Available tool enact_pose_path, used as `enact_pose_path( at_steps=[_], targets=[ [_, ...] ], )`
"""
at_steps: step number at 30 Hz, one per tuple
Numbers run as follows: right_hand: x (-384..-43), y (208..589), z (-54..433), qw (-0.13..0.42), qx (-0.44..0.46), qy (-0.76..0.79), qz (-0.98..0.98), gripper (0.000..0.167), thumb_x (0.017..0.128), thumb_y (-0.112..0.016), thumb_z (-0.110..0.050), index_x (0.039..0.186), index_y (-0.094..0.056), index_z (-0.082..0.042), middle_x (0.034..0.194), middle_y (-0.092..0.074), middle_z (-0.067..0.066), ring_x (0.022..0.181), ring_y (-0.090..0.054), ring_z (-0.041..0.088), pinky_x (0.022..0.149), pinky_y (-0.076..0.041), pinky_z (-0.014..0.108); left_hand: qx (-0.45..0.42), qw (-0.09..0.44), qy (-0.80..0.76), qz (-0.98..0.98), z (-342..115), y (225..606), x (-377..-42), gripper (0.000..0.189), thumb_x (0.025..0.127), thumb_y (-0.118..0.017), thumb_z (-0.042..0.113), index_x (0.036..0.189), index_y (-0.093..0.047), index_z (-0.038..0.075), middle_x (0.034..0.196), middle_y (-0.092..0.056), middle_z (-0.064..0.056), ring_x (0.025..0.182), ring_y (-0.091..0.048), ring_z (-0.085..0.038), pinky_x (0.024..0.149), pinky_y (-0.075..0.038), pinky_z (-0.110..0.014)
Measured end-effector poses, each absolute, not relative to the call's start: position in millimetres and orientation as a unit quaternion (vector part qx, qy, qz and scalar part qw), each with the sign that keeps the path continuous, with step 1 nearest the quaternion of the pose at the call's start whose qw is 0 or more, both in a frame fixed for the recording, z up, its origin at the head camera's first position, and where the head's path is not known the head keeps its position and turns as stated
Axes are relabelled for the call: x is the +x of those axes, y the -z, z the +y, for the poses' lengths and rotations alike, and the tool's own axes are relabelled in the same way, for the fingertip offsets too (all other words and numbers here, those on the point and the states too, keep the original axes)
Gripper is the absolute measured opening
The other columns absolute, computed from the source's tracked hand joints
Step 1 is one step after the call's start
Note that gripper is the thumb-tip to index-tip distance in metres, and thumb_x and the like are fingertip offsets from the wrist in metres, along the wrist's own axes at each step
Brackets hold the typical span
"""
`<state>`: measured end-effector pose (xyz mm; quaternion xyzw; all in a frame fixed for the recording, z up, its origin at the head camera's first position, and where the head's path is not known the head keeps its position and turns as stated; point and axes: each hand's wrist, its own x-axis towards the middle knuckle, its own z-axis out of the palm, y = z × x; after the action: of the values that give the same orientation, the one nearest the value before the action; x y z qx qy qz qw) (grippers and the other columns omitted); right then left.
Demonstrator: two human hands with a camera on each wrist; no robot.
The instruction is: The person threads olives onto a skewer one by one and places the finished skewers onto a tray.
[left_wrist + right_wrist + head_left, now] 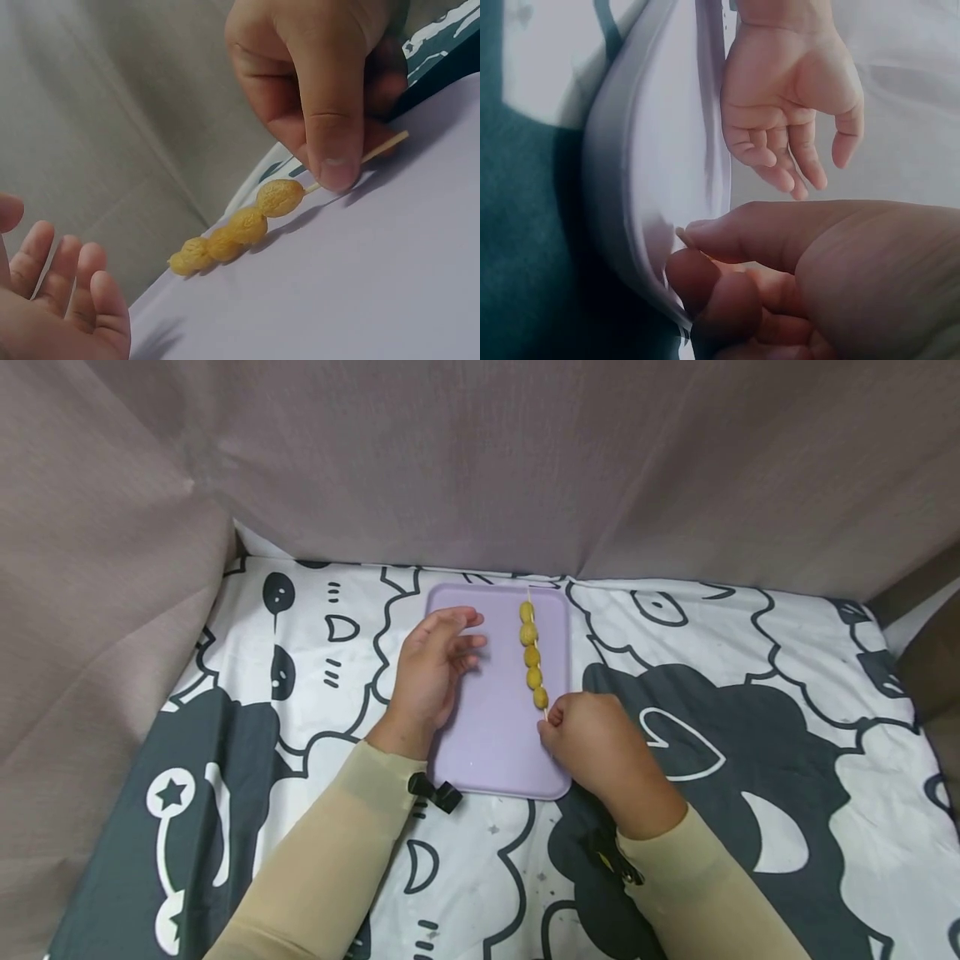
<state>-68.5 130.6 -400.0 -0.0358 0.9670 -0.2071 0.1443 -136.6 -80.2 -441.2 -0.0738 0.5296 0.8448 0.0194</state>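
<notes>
A skewer of several yellow-brown balls (532, 656) lies lengthwise along the right side of a lilac tray (487, 752). My right hand (596, 747) pinches the bare near end of its thin stick between thumb and fingers, over the tray's right edge. In the left wrist view the skewer (246, 226) slants down from that right hand (322, 90), its far balls close over the tray. My left hand (435, 672) hovers at the tray's left side with loosely bent fingers and nothing in them. In the right wrist view the balls are hidden behind the right hand (772, 277).
Under the tray spreads a black-and-white cartoon-print cloth (330, 652). Grey-brown fabric (480, 468) hangs like a wall behind it and along the left. A dark strap (435, 792) shows at the left wrist, and another (618, 860) at the right.
</notes>
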Motion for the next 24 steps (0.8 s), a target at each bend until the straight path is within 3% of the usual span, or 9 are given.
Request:
enact_pose_path(
  at_steps=[6, 12, 18, 20, 24],
  targets=[
    [-67, 396, 131, 0.144, -0.028, 0.211, 0.966, 0.024, 0.102, -0.080, -0.019, 0.079, -0.076, -0.011, 0.074, -0.072, 0.005, 0.067, -0.065, 0.021, 0.051, -0.047, 0.030, -0.074, 0.015, -0.843, 0.532, -81, 437, -135, 0.015, 0.109, -0.064, 0.020, 0.112, -0.078, 0.013, 0.120, -0.079, -0.004, 0.092, -0.076, -0.018, 0.073, -0.060, -0.026],
    [-67, 389, 138, 0.137, -0.019, 0.228, 0.964, 0.023, 0.102, -0.081, -0.030, 0.102, -0.083, -0.007, 0.084, -0.078, 0.006, 0.075, -0.068, 0.023, 0.055, -0.050, 0.030, -0.068, 0.003, -0.845, 0.531, -81, 427, -132, 0.014, 0.109, -0.064, 0.017, 0.110, -0.077, 0.012, 0.118, -0.078, -0.004, 0.091, -0.075, -0.016, 0.072, -0.059, -0.026],
    [-65, 382, 151, 0.019, -0.079, 0.231, 0.970, 0.031, 0.104, -0.077, -0.032, 0.116, -0.080, -0.004, 0.087, -0.071, 0.007, 0.079, -0.064, 0.025, 0.062, -0.050, 0.036, -0.057, -0.012, -0.846, 0.530, -85, 413, -129, 0.011, 0.108, -0.065, 0.016, 0.108, -0.076, 0.015, 0.119, -0.078, -0.003, 0.092, -0.075, -0.018, 0.074, -0.058, -0.026],
    [-66, 379, 156, -0.025, -0.097, 0.226, 0.969, 0.031, 0.104, -0.076, -0.031, 0.119, -0.079, -0.004, 0.097, -0.075, 0.011, 0.085, -0.066, 0.028, 0.068, -0.056, 0.043, -0.052, -0.016, -0.843, 0.535, -87, 408, -128, 0.011, 0.108, -0.065, 0.015, 0.109, -0.076, 0.014, 0.120, -0.078, -0.004, 0.094, -0.075, -0.019, 0.075, -0.059, -0.027],
    [-69, 370, 167, -0.096, -0.119, 0.221, 0.963, 0.035, 0.103, -0.078, -0.026, 0.127, -0.078, -0.001, 0.124, -0.079, 0.020, 0.113, -0.072, 0.041, 0.094, -0.063, 0.062, -0.039, -0.032, -0.816, 0.575, -95, 399, -123, 0.017, 0.108, -0.064, 0.015, 0.118, -0.077, 0.009, 0.126, -0.077, -0.006, 0.101, -0.076, -0.021, 0.081, -0.063, -0.035]
  ],
)
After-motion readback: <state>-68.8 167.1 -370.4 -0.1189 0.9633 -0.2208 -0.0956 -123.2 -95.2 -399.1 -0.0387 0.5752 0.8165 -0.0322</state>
